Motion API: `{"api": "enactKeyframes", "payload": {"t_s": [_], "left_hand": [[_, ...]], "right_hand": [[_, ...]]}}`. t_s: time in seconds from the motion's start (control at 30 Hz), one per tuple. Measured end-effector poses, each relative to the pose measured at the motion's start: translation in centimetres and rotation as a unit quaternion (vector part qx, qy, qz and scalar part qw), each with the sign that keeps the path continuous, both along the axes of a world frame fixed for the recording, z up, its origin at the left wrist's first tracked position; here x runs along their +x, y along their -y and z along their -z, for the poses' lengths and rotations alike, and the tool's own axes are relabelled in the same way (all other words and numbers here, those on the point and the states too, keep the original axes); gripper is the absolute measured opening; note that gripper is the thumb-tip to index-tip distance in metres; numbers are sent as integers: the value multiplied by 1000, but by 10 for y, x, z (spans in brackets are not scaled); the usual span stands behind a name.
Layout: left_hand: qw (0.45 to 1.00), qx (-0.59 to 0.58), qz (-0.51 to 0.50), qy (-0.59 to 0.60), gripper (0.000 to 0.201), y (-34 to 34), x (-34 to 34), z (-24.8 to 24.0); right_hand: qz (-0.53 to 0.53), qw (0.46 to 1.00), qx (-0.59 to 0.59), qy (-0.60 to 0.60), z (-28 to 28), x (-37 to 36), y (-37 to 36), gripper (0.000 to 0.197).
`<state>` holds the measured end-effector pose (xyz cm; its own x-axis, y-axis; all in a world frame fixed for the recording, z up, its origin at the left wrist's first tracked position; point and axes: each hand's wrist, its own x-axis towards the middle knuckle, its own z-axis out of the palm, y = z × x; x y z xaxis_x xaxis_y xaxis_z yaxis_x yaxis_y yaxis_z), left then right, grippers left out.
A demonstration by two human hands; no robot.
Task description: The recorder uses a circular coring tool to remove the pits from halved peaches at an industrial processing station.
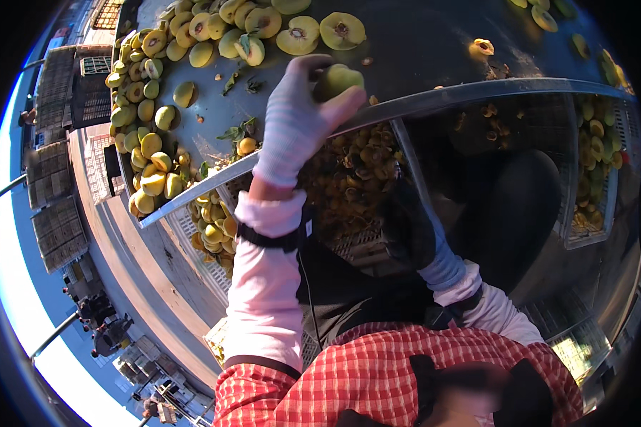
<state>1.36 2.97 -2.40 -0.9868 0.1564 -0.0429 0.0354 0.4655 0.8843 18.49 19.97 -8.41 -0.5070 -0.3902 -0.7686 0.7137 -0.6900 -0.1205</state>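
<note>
My left hand [295,121], in a pale striped knit glove with bare fingertips, is closed around a yellow-green peach [338,82] just above the table's metal rim. Whether that fruit is whole or halved I cannot tell. Several cut peach halves [299,35] lie just beyond it on the dark tabletop [406,57], some cut side up with reddish centres. Below the table edge, my right hand [409,231] is in deep shadow, its glove dark over the palm. It hangs beside a crate of small brownish-yellow pits and scraps [356,171]; its fingers are hard to make out.
A metal rim [477,90] borders the table, with a metal leg [413,160] under it. Heaped peach halves [146,142] fill the table's left side. Crates of peaches stand below at left [214,228] and at right [595,178]. Stacked crates [53,171] stand farther left.
</note>
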Motion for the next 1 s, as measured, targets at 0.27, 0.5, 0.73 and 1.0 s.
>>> {"api": "enactKeyframes", "payload": {"t_s": [0.27,0.5,0.73,1.0], "left_hand": [[917,383,6,116,75,-11,141,-27],[967,110,-189,133,40,-23,160,-26],[927,257,-272,21,47,-31,175,-8],[882,341,-326,8,47,-53,186,-9]], "right_hand": [[-82,966,73,-235,-81,-28,0,33],[-4,809,357,-467,-40,2,19,30],[-103,758,402,-503,-63,16,12,23],[-93,564,569,-591,-64,30,19,26]]}}
